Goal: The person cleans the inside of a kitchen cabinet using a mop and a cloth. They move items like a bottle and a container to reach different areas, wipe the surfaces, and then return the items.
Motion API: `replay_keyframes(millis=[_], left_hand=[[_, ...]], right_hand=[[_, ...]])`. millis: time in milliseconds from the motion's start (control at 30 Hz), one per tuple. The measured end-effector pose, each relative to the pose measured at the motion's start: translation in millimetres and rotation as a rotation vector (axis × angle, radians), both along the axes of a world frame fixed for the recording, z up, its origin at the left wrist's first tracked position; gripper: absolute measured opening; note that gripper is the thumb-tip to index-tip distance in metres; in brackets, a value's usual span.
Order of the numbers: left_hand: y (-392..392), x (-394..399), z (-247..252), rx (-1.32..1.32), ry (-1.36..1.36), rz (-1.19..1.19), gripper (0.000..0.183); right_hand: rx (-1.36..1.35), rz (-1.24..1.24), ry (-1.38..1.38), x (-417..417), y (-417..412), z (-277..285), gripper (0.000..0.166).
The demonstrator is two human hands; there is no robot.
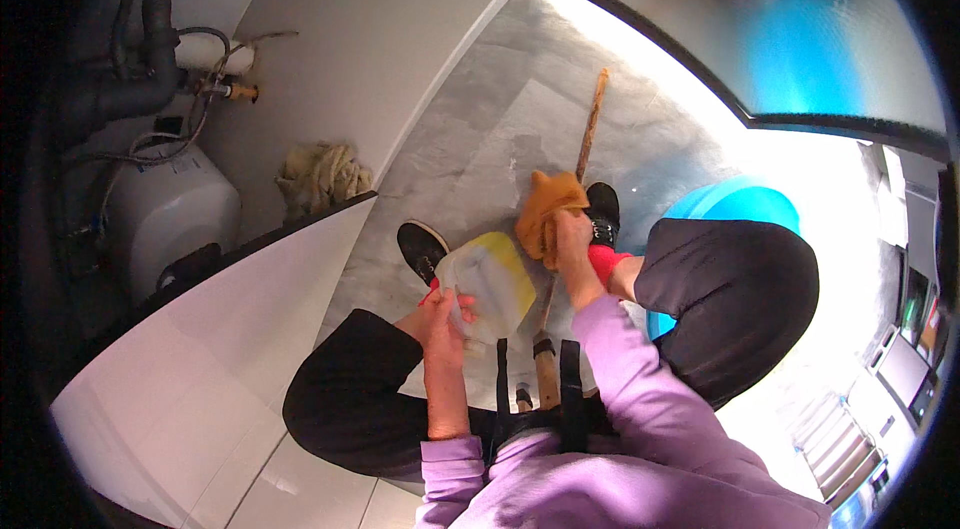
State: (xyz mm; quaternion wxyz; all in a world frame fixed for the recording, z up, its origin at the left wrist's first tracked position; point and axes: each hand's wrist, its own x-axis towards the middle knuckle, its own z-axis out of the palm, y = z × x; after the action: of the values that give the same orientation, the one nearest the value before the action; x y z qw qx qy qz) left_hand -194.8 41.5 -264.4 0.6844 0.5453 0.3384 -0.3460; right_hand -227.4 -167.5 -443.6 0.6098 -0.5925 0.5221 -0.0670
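Observation:
My left hand (448,315) grips the edge of a translucent whitish plastic container (487,281), blurred, with yellow along its right and upper side. Bunched in my right hand (572,232) is an orange cloth (551,202). The cloth is right of the container, with a small gap between them, near my right shoe (603,206). My left shoe (421,247) stands on the grey floor beyond the container. A wooden stick (592,123) lies beyond the cloth, which covers part of it.
On the left is an open cabinet with a black drain pipe (159,56), hoses, a white rounded tank (176,191) and a crumpled rag (326,172). A white cabinet door (217,349) stands in front. A dark-framed glass door (660,26) and blue basin (739,199) are at right.

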Motion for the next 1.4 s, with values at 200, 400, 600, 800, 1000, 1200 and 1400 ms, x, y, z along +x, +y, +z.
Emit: replay_keyframes(millis=[200,400,600,800,1000,1200,1400], left_hand=[[0.8,1.5,6.0,0.018,-0.083,0.070,0.034],[-3.1,-2.0,11.5,0.064,-0.080,0.051,0.046],[-10.5,7.6,12.4,0.112,-0.120,-0.024,0.047],[-9.2,9.1,9.3,0.146,-0.090,-0.031,0.056],[-19.0,2.4,9.6,0.164,-0.093,-0.148,0.061],[-43.0,6.4,16.4,0.105,-0.106,-0.289,0.064],[-67.3,-19.4,9.4,0.129,-0.281,-0.447,0.055]], right_hand=[[-0.420,0.530,0.028,7.2,84.4,158.7,0.033],[-0.283,0.511,0.315,-54.8,63.0,71.4,0.022],[-0.314,0.436,0.395,-61.8,85.6,82.7,0.030],[-0.021,0.469,0.312,-48.9,109.6,168.6,0.044],[-0.204,0.404,0.543,-61.9,71.6,66.2,0.033],[0.234,0.075,0.110,-10.6,24.4,75.3,0.028],[-0.240,0.946,-0.402,49.3,-20.0,136.9,0.025]])
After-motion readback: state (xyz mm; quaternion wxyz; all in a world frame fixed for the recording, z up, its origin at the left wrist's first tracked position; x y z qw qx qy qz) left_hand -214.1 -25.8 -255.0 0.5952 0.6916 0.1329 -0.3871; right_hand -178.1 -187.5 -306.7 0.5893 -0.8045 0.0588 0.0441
